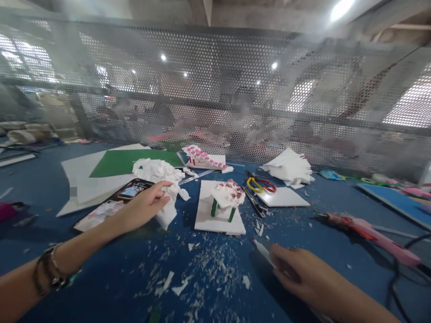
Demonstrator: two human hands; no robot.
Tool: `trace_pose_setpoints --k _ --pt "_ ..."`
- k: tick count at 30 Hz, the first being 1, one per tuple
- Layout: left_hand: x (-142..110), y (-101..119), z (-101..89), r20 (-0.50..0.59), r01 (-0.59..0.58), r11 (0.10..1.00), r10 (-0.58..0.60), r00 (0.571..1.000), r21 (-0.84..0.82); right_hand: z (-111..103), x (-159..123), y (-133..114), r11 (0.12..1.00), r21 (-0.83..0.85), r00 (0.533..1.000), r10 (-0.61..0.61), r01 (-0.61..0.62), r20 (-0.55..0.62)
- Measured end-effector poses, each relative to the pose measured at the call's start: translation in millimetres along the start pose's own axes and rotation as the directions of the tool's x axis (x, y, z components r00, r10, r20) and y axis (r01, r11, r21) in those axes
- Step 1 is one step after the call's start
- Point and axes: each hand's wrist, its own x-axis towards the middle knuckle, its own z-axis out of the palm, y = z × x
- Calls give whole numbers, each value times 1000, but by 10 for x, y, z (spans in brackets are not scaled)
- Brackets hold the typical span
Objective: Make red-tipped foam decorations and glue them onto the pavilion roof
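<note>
My left hand (150, 202) reaches over the phone, its fingers closed on the edge of crumpled white tissue (166, 217). In my right hand (298, 271), at the lower right, is a slim white pointed piece (263, 251); its other end is hidden by the fingers. Between the hands, beyond them, a small model (229, 196) stands on a white foam board base (204, 211). It has green legs and a white top dotted with dark red bits. The phone (101, 214) lies under my left wrist, its screen lit.
Scissors (262, 185) with red and yellow handles lie beside a white board (286, 197). A pink glue gun (373, 235) with a black cord rests at right. Behind are a pink-dotted model (205, 157), green sheet (114, 162) and tissue stack (289, 166). White scraps litter the blue table (128, 278).
</note>
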Motion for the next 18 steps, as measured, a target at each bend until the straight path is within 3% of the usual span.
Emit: trace_pose_setpoints --k 4,7,9,12,16,18 --pt "-38 -18 99 -50 -53 997 56 997 60 -9 -9 -16 1000 -28 1000 4 -4 4" --pt "-92 5 152 -72 -151 982 159 985 111 -10 1 -13 998 -56 1000 1 -1 8" --pt "-127 28 179 -2 -275 951 278 961 142 -28 8 -20 997 -78 1000 -1 2 12" --pt "-174 89 206 199 -462 873 430 880 154 -96 16 -63 993 -113 999 -8 11 31" --pt "-237 217 210 381 -589 801 514 768 106 -287 77 -110 983 -185 1000 9 -5 22" --pt "-259 262 204 431 -608 790 522 736 80 -448 165 -54 972 -231 999 36 -33 9"
